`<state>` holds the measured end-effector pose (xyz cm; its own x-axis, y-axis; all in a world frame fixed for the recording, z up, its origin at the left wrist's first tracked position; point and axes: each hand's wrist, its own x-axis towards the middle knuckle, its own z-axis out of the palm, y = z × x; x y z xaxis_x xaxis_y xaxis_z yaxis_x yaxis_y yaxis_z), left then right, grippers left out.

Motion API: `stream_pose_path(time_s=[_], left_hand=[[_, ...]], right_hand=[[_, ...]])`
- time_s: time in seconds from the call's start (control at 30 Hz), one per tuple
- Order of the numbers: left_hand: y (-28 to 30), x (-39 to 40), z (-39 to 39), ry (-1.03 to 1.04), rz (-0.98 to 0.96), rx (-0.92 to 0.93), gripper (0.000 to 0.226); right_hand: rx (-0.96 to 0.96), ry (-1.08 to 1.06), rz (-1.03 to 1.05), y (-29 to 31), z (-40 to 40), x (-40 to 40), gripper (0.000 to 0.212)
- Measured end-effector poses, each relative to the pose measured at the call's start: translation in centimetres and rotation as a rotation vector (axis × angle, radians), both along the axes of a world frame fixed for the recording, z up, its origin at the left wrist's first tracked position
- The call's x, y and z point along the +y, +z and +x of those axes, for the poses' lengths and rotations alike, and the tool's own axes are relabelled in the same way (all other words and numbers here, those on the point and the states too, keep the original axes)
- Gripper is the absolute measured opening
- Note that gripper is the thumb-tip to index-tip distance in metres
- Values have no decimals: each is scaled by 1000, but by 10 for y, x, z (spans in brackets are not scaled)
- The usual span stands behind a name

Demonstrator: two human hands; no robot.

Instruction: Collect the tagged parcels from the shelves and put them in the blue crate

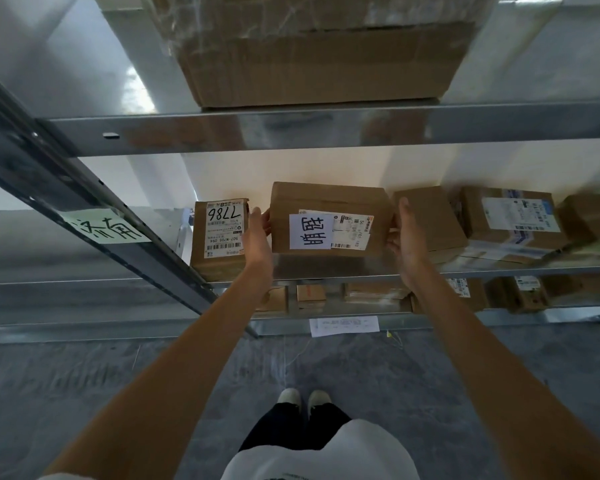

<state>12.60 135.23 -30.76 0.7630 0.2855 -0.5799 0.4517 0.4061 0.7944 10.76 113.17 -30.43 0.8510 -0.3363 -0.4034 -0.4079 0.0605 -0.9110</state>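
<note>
A brown cardboard parcel [326, 202] with a white handwritten tag and a shipping label on its front sits on the middle metal shelf [499, 270]. My left hand [258, 237] presses against its left side and my right hand [407, 237] against its right side, so both grip the parcel between them. Just left of it stands another parcel [219, 237] marked 7786. No blue crate is in view.
More labelled boxes [513, 223] fill the shelf to the right, and smaller ones [465, 292] lie on the shelf below. A large box [319, 64] sits on the upper shelf. A slanted upright [84, 202] with a green note runs at left. Grey floor lies underfoot.
</note>
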Motion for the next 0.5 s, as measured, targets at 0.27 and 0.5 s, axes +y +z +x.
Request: stream_pose_path(time_s=[0.27,0.5], left_hand=[[12,-4,-11,-236,56,-29,54],[8,-11,-31,-451,22,-114,81]], right_hand=[[-140,56,-46,30,1,10,25],[-365,0,-171,69,11,18,29]])
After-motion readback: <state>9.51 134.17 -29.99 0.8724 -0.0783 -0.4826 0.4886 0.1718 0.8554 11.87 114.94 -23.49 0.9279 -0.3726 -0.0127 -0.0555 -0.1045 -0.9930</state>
